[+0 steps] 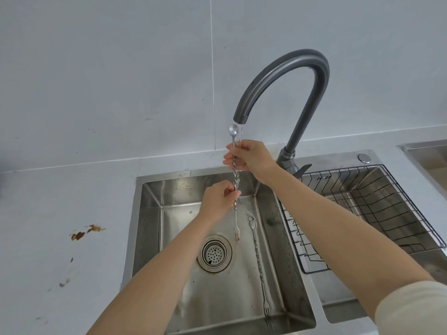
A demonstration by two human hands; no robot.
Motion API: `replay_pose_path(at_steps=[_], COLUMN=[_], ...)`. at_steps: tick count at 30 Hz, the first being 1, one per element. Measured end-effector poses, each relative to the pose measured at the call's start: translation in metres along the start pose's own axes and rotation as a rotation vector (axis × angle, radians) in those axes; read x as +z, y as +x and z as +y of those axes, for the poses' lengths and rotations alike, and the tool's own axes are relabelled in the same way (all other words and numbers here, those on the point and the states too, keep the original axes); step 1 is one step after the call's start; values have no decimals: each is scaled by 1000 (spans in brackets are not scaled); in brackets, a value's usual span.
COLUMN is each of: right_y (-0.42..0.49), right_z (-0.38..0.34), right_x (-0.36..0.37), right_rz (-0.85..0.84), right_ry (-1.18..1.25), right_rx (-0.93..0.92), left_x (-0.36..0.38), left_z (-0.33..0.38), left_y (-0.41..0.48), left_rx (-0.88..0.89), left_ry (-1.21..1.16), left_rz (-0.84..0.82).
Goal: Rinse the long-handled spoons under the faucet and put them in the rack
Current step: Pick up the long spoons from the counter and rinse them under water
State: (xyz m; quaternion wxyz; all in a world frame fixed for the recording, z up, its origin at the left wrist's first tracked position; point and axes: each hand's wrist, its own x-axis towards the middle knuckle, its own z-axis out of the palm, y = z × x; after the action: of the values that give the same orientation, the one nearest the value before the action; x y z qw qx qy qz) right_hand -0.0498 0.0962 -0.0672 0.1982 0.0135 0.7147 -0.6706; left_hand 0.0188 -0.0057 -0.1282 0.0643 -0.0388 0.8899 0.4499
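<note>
fingers (235, 193) — twisted silver spoon (234, 151)

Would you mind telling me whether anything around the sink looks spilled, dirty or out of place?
Yes: a brown, rust-coloured stain sits on the pale countertop left of the sink, with smaller dark specks below it. The wall also shows faint scuffs.

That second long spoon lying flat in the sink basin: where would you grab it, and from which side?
Probably the twisted middle of the spoon in the basin, pinched from straight above. It lies flat on the basin floor, close beside the right wall, so a sideways approach looks cramped, and the twist offers grip.
</note>
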Motion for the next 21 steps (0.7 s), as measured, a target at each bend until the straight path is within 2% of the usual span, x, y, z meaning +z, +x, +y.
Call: replay_pose_path(at_steps=[6, 14, 21], right_y=[-4, -1, -9], right_z=[11, 4, -7], right_x=[-6, -17, -29], right_rz=[-29, 26, 219], right_ry=[-157, -149, -49], right_rx=[-3, -74, -123], left_x=[-6, -10, -21], left_z=[16, 36, 47], left_y=[14, 28, 37], left_rx=[-43, -127, -190], left_ry=[-266, -542, -733], left_rz=[20, 40, 129])
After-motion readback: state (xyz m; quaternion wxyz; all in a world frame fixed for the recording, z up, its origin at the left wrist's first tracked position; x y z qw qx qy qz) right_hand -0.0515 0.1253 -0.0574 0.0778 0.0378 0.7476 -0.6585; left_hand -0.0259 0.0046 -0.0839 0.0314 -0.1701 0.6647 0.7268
